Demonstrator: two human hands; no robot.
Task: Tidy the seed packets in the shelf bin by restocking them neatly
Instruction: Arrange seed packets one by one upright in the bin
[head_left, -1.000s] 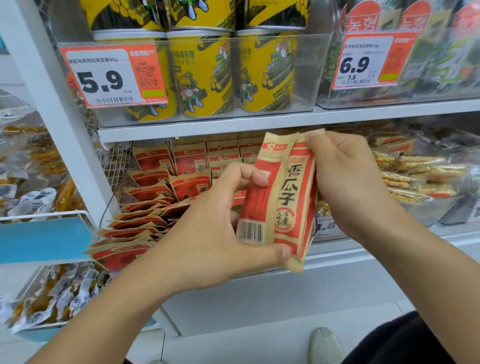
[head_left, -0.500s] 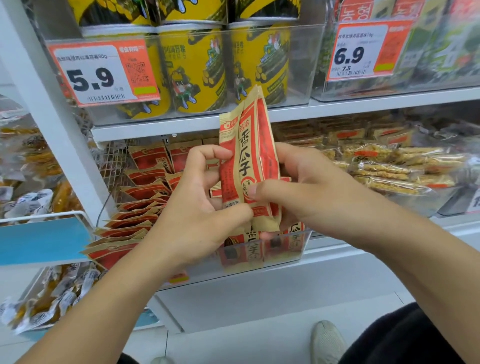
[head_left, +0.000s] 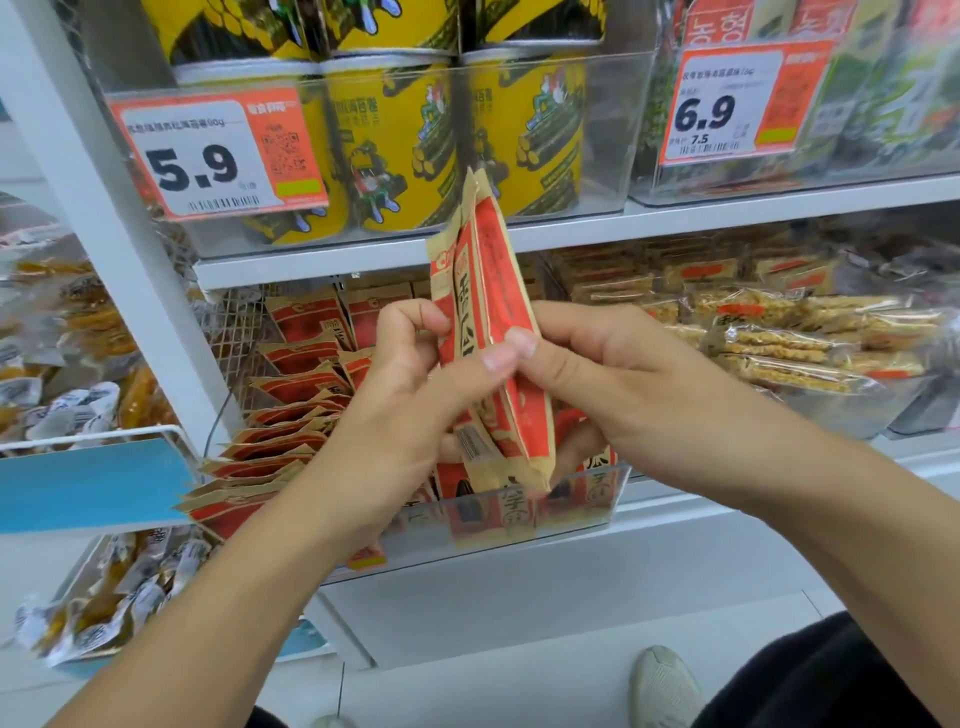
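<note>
A small stack of red and tan seed packets (head_left: 493, 291) stands upright, edge toward me, above the clear shelf bin (head_left: 608, 499). My left hand (head_left: 395, 415) grips the stack from the left, fingers curled round its edge and thumb across the front. From the right, my right hand (head_left: 613, 379) pinches the same stack with thumb and fingers. More packets (head_left: 280, 441) lie fanned and leaning in the bin's left part, and others stand at its front wall (head_left: 514, 512).
Yellow snack tubs (head_left: 395, 150) fill a clear bin on the shelf above, with price tags 5.9 (head_left: 208, 156) and 6.9 (head_left: 727, 109). Wrapped snack bars (head_left: 789, 343) lie to the right. A blue-edged basket (head_left: 88, 483) juts out at left. My shoe (head_left: 665, 686) is on the floor.
The packets turned from face-on to edge-on and came upright between both hands. My right hand dropped from the stack's top to its side; my left thumb moved up onto the front.
</note>
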